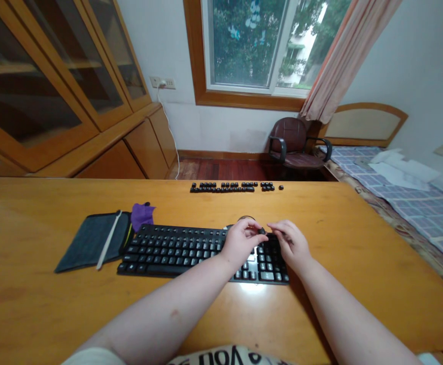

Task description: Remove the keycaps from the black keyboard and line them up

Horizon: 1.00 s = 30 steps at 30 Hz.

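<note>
Cropped shirt [231, 356], left hand [242, 244] part-hiding keyboard [175, 247], pinched black piece [262, 231] indistinct

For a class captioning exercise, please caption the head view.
Left hand and right hand close together over the right end of a black keyboard, loose keycaps in rows on the desk beyond.

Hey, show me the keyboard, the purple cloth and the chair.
Keyboard [191, 247]: head view, on its keys.
Purple cloth [142, 216]: head view, on its middle.
Chair [290, 136]: head view, on its backrest.
</note>
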Tool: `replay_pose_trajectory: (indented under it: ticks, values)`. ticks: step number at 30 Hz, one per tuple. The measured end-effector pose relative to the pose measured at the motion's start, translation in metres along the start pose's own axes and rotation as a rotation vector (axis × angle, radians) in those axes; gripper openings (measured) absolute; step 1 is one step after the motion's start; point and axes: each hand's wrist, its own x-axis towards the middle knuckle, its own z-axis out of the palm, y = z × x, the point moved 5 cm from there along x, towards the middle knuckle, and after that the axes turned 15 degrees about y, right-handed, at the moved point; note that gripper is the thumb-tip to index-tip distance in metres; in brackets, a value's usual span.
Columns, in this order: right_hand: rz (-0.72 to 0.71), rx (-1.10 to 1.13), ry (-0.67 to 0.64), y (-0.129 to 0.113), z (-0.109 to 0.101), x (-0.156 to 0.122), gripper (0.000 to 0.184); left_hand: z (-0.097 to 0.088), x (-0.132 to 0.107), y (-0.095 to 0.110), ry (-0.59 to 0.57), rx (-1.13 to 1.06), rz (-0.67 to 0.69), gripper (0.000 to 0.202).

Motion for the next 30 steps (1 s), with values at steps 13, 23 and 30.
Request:
replay_pose_trajectory:
  ticks: [13, 23, 30]
  values:
    - [-0.191, 0.116, -0.093, -0.014, -0.006, 0.003, 0.021, 0.003, -0.004, 0.003, -0.097, 0.042, -0.081, 0.038]
    - [-0.205, 0.102, -0.112, -0.022, -0.004, 0.003, 0.021, 0.006, -0.005, 0.004, -0.148, -0.006, -0.112, 0.04]
    - [0.014, -0.156, 0.148, 0.002, -0.016, 0.005, 0.019, 0.003, -0.005, 0.007, -0.152, 0.081, 0.145, 0.03]
